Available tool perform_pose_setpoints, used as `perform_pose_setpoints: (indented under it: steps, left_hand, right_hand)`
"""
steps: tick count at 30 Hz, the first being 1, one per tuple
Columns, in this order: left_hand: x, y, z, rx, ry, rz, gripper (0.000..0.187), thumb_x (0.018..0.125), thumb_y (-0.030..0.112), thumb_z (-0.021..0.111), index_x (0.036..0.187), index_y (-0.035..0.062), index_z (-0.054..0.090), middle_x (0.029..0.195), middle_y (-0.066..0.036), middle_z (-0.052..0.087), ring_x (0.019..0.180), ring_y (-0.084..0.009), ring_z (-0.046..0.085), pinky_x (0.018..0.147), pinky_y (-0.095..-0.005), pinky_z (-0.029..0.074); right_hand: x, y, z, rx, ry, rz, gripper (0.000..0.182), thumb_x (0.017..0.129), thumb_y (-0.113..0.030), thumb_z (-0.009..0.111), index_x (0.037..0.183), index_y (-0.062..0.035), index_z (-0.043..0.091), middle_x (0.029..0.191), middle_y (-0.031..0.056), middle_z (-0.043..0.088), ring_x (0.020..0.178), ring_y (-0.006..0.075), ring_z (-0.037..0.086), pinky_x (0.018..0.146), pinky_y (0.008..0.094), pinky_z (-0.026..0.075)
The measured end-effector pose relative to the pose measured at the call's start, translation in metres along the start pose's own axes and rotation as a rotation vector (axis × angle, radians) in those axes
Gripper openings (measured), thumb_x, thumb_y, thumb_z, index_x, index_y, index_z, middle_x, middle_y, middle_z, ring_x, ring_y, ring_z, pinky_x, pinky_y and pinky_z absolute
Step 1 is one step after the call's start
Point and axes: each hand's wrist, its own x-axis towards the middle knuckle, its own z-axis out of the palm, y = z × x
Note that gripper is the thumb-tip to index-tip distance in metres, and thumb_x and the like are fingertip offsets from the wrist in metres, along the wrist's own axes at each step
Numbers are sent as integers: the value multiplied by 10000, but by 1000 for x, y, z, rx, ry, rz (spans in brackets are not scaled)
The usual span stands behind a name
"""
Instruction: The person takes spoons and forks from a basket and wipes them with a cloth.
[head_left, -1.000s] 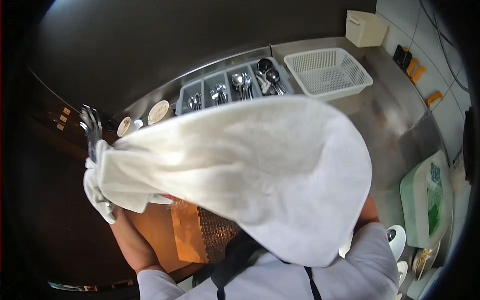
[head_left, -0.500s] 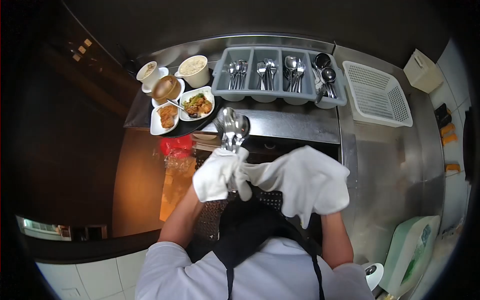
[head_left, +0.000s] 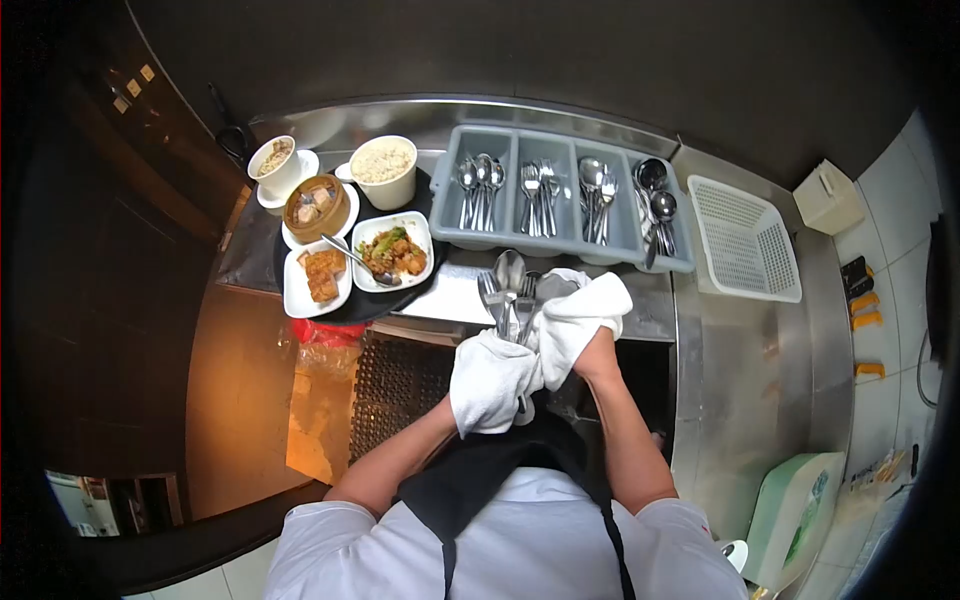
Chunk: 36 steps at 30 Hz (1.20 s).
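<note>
A bunch of spoons and forks stands heads-up in front of my body. My left hand, covered in white fabric, is closed around their handles. A white cloth stretches from there to my right hand. My right hand is wrapped in the cloth and closed on it, pressed against the right side of the bunch, where it covers some of the cutlery heads. The fabric hides most fingers of both hands. Just beyond the bunch is a grey cutlery tray, its compartments holding spoons, forks and ladles.
At the left a black round tray carries a rice tub, a bamboo steamer, a soup cup and two white dishes of food. A white perforated basket sits right of the cutlery tray, on the steel counter.
My right hand has brought the cloth in from the right, up against the cutlery heads. My left hand and the bunch have shifted right. The counter appears lower in view.
</note>
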Motion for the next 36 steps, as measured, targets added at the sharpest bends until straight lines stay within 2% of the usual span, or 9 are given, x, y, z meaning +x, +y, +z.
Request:
perform_pose_setpoints:
  steps: [5,15,17,19,23,25,27,33,36]
  left_hand:
    - [8,1,3,-212,123,-179,62,787,73,640,743,31,652,613,10,588,559,-79,522,522,-256,438]
    - [45,34,3,415,265,60,226,886,138,598,1054,-9,630,756,-36,645,678,-144,607,634,-291,497]
    - [47,37,4,-223,148,-56,164,885,101,596,1019,11,624,788,-42,645,734,-117,614,621,-264,497]
    - [52,-4,9,-740,74,53,72,881,42,577,939,29,618,731,-32,614,715,-95,596,580,-240,491]
    - [59,2,-11,112,122,168,58,845,17,585,824,15,639,727,-20,605,685,-84,567,569,-213,455]
    - [69,-11,-19,-33,240,202,86,830,36,614,764,19,668,709,-9,627,640,-72,542,555,-210,444]
    - [73,55,-26,60,325,2,99,808,67,611,744,0,645,682,9,610,609,-63,521,543,-231,424]
    - [73,63,-40,39,296,-1,114,806,88,671,759,-12,698,692,-18,648,617,-66,546,544,-236,449]
    - [103,-9,-38,-5,330,208,114,811,81,667,742,-8,687,661,-13,635,600,-66,543,533,-242,450]
  right_hand:
    - [53,8,-24,-711,319,-388,252,811,-150,620,1031,-30,648,979,162,644,953,322,608,899,439,451]
    - [117,-5,18,519,48,56,263,866,-40,611,1125,-19,576,983,73,609,915,149,592,813,258,485]
    - [125,16,17,548,-24,65,226,886,-45,580,1111,-21,583,987,77,616,926,156,600,810,265,489]
    - [131,30,9,-14,-19,-218,246,887,-71,576,1128,-24,582,1004,87,625,956,187,605,846,294,485]
    - [143,13,10,-577,-56,-567,322,871,-135,592,1174,-29,579,1057,111,638,1026,254,594,940,353,446]
    - [166,47,2,-541,5,-535,366,841,-172,631,1175,-29,595,1107,128,633,1044,293,585,977,376,420]
    - [179,23,3,184,-80,-120,366,849,-200,629,1171,-29,597,1122,124,632,1023,269,598,939,368,445]
    - [182,10,5,-421,-48,-482,248,871,-181,612,1060,-23,640,1066,122,634,974,244,606,880,363,469]
    - [145,54,56,350,-5,-92,196,910,-148,544,1058,-40,612,961,87,616,880,193,594,792,327,482]
